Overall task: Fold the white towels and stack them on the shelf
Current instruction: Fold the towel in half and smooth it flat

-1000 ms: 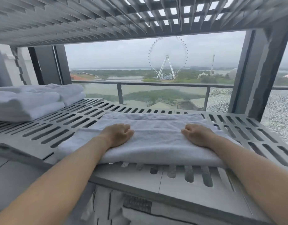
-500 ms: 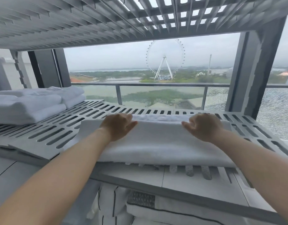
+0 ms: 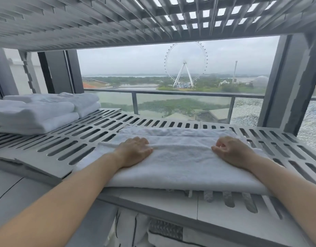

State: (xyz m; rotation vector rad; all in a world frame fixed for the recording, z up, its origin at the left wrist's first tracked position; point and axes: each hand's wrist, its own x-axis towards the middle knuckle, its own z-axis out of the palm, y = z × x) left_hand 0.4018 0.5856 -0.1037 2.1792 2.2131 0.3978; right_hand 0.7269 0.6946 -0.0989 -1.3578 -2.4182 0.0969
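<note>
While the left hand point(image 3: 134, 151) presses flat-fingered and the right hand point(image 3: 232, 150) curls, perhaps pinching, the centre towel point(image 3: 180, 159) looks settled on the shelf point(image 3: 73, 139); next, let go.

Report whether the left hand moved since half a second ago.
Yes: the left hand pulled back toward the person, away from the far slots of the shelf, now on the towel.

No writing, label, brand, number or sign can be read: none on the folded towel point(image 3: 180, 163), none on the slotted shelf point(image 3: 93, 139) it lies on, and none on the towel stack point(image 3: 38, 114) to the left of the folded towel.
</note>
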